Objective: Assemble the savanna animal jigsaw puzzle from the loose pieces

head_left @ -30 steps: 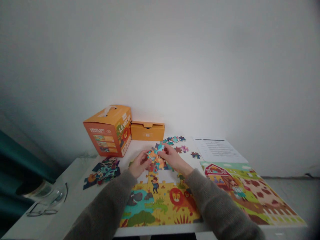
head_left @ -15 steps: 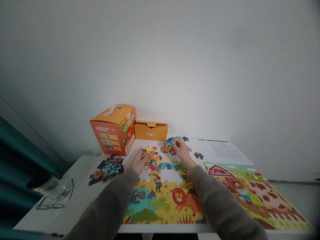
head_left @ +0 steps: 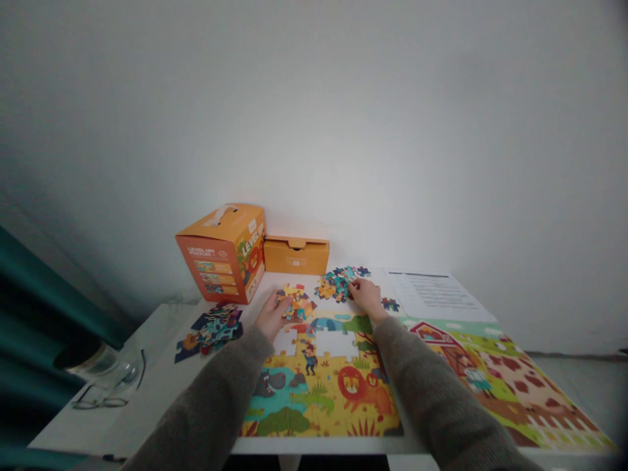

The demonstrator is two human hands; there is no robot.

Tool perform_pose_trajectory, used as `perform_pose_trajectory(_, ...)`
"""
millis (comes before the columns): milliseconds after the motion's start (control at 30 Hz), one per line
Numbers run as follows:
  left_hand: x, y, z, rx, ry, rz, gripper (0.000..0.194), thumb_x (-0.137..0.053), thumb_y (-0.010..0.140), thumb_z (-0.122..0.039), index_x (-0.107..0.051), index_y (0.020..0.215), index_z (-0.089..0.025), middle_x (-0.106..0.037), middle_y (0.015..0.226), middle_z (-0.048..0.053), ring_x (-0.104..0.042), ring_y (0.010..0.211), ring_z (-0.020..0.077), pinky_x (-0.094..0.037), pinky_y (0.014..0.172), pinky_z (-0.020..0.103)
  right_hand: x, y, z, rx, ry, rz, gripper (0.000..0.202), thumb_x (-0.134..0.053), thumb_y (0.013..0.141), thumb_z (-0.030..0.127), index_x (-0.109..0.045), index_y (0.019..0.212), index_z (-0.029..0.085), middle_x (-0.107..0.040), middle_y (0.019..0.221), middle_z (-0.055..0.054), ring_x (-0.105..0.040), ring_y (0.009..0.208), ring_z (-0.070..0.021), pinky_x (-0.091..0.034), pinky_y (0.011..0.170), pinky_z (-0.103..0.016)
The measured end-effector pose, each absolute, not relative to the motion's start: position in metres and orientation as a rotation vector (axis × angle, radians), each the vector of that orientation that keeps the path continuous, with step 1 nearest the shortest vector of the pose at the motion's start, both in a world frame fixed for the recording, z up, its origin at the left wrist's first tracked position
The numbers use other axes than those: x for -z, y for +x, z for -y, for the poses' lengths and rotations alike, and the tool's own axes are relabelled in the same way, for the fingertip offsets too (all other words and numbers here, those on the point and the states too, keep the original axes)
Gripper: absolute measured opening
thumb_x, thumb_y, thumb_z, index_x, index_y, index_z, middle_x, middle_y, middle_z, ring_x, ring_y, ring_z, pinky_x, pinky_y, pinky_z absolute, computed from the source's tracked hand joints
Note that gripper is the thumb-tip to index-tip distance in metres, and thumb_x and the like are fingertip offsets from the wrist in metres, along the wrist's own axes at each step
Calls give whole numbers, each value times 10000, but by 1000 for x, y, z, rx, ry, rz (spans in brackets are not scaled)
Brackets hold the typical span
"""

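A partly assembled jigsaw puzzle [head_left: 314, 399] with a lion, hippo and crocodile lies in front of me, with white gaps in its upper rows. My left hand [head_left: 271, 316] is at the puzzle's upper left, thumb and fingers closed on an orange-yellow puzzle piece [head_left: 289, 302]; other orange pieces lie around it. Beyond the puzzle's top edge, my right hand [head_left: 366, 296] pinches at the right side of a heap of mixed puzzle pieces [head_left: 333, 285]. Its fingertips largely hide the piece there.
An orange puzzle box [head_left: 220, 255] and a smaller yellow box [head_left: 296, 256] stand by the wall. Dark pieces [head_left: 216, 329] are piled at left, near glasses [head_left: 101, 403] and a clear jar [head_left: 115, 369]. On the right are a printed sheet [head_left: 432, 294] and a farm puzzle [head_left: 505, 383].
My right hand has moved right and slightly nearer, from over the heap to its right edge, uncovering more pieces. My left hand stays almost in place, with more orange pieces showing beside it.
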State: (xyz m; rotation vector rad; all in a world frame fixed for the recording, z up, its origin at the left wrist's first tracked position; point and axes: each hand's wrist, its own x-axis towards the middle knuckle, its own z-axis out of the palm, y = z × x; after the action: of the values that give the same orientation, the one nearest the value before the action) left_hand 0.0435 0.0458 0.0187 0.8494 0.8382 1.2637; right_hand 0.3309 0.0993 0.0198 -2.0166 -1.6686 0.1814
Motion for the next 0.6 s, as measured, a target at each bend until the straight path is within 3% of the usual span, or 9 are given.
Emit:
perform_pose_trajectory(167,-18,44,-45,-1248,826,-829,303,-747,780,-298,-545,988,-210,-661,945,30,-684,773,178,-637,612,309,-28,328,-92,-60,-2001,1699,185,-595,886,268,-664,1018,158,-689,1038,-142,-589,1032,-281,-364,914,-395)
perform_pose_trajectory(267,-18,45,-44,-1240,808,-812,270,-715,806,-314,-545,990,-216,-650,969,35,-677,792,189,-644,643,352,-39,309,-83,-85,-1791,1825,161,-518,929,238,-650,992,170,-670,987,-111,-584,996,-243,-392,887,-351)
perform_pose_trajectory(333,-18,46,-44,-1237,800,-812,258,-700,817,-323,-540,993,-222,-647,986,41,-675,812,202,-642,665,379,-46,288,-72,-277,-1573,1929,187,-482,965,287,-639,991,188,-650,897,-59,-585,880,-198,-420,816,-310)
perform_pose_trajectory(467,-15,48,-43,-1235,822,-771,270,-683,836,-369,-557,1035,-235,-658,1021,59,-674,813,214,-614,700,371,-55,245,-48,-888,-1103,1950,397,-531,954,387,-498,1313,221,-571,805,23,-523,687,-141,-424,657,-268)
perform_pose_trajectory(600,-10,46,-46,-1291,869,-806,313,-673,845,-437,-583,1062,-230,-659,951,61,-657,776,204,-567,643,306,-61,227,-36,-936,-1069,1872,361,-613,897,382,-580,1216,216,-484,753,43,-450,649,-119,-387,600,-243)
